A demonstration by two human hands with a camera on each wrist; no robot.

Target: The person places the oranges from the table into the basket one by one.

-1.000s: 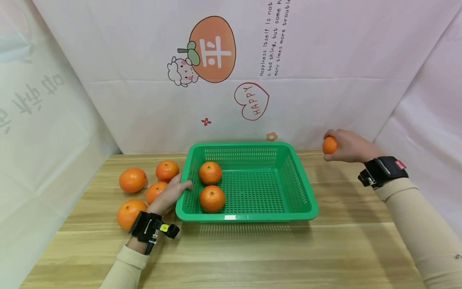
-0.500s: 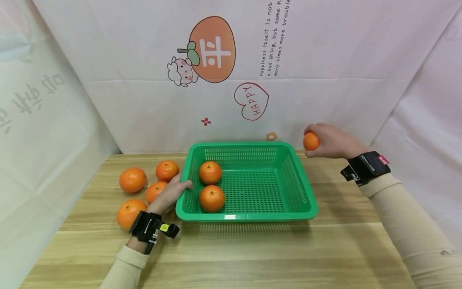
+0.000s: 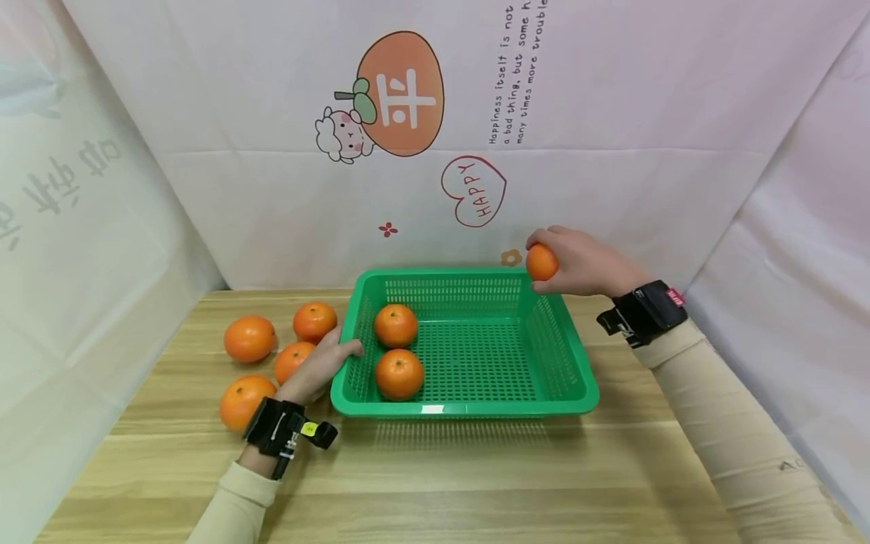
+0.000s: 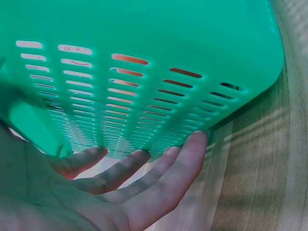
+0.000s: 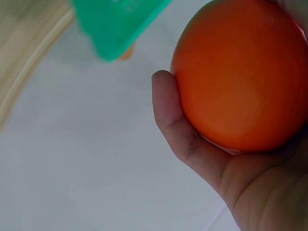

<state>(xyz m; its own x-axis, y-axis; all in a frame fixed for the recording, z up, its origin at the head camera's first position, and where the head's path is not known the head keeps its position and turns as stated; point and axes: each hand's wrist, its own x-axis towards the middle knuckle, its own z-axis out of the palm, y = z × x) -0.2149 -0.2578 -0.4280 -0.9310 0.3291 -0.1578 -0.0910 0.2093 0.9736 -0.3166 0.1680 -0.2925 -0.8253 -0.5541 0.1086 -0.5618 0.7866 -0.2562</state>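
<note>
My right hand [image 3: 578, 263] curls round an orange [image 3: 541, 262], held by the basket's far right corner; the right wrist view shows the orange apart from the green plastic. My left hand [image 3: 319, 369] grips the left side of the green basket [image 3: 469, 409], thumb over the rim, fingers [image 4: 166, 185] on the outer wall. Two oranges [image 3: 399, 374] sit inside at left, with slotted floor stretching right of them. Wooden surface [image 3: 476, 491] runs along the near rim; four oranges [image 3: 249, 338] crowd my left hand's side.
</note>
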